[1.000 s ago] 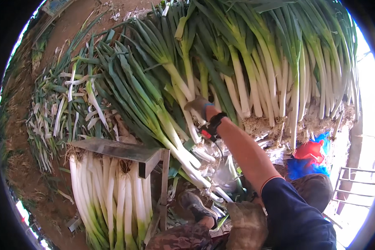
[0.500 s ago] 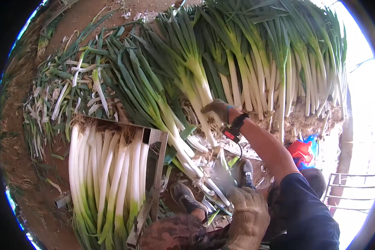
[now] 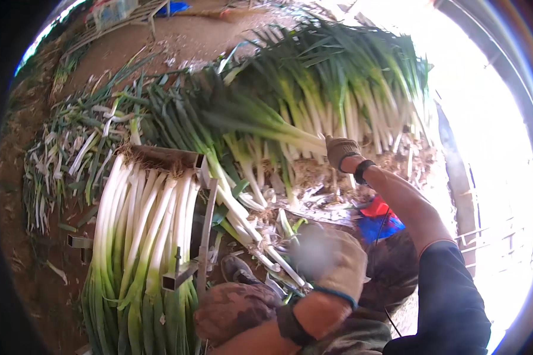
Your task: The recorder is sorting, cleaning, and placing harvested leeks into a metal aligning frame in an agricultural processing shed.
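Observation:
A big heap of green onions point(image 3: 314, 100) lies ahead of me, roots toward me. My right hand point(image 3: 341, 151), in a tan glove with a black wrist strap, reaches out to the heap and is closed around one long stalk point(image 3: 278, 137) near its white end. My left hand point(image 3: 333, 261), also gloved and blurred, is close to my knee point(image 3: 234, 310). Its fingers curl over the root ends of a few stalks point(image 3: 251, 234) that run up and left from it.
A metal frame point(image 3: 206, 204) at the left holds a tidy bundle of cleaned white stalks point(image 3: 145, 225). Trimmed leaves and skins point(image 3: 71, 154) litter the dirt at far left. A shoe point(image 3: 237, 269), a red and blue object point(image 3: 380, 218) and a metal grate point(image 3: 485, 236) are near.
My right hand has moved right and farther out along the heap. My left hand has risen from the lower edge into the middle, and the view has swung left, with the frame now closer.

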`<action>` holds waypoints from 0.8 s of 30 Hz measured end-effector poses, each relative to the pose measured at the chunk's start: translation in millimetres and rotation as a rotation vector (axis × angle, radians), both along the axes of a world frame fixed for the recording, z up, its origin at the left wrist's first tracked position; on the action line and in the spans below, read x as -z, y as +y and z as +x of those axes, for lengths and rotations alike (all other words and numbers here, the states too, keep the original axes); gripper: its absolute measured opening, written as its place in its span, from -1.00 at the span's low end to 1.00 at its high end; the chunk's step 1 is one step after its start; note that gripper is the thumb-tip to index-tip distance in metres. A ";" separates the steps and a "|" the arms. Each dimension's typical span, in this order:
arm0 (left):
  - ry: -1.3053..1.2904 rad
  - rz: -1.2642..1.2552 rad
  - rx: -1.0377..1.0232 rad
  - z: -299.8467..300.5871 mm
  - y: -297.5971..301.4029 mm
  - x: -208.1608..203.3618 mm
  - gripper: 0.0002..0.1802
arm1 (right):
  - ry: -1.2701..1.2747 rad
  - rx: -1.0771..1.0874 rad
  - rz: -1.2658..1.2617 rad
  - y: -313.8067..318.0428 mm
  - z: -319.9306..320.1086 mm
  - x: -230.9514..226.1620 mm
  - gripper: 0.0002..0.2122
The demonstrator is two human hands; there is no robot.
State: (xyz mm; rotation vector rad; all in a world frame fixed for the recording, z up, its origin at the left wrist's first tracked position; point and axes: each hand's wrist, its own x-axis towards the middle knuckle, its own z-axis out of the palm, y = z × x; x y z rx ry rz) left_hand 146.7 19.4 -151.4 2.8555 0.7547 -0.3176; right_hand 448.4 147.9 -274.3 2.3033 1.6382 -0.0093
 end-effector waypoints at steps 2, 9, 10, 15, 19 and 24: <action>0.033 -0.131 0.063 -10.1 19.8 -14.1 -0.56 | -0.177 -0.166 0.060 -30.3 -5.2 -27.5 -0.78; -0.695 0.157 0.025 -7.1 -9.5 33.1 -0.11 | -0.477 -0.274 -0.023 -181.4 -88.4 -209.4 -0.79; -0.749 0.157 0.062 -1.5 -19.7 32.4 -0.06 | -0.485 -0.306 -0.051 -209.2 -101.6 -236.0 -0.79; -1.012 -0.039 0.066 6.2 -91.6 28.0 0.12 | -0.405 -0.254 -0.231 -309.9 -174.4 -330.4 -0.79; -1.208 -0.105 0.157 10.2 -144.4 -0.3 0.03 | -0.442 -0.395 -0.218 -362.5 -190.1 -355.6 -0.83; -1.319 -0.509 0.115 36.6 -188.0 -7.5 -0.52 | -0.454 -0.430 -0.263 -389.8 -174.8 -377.2 -0.92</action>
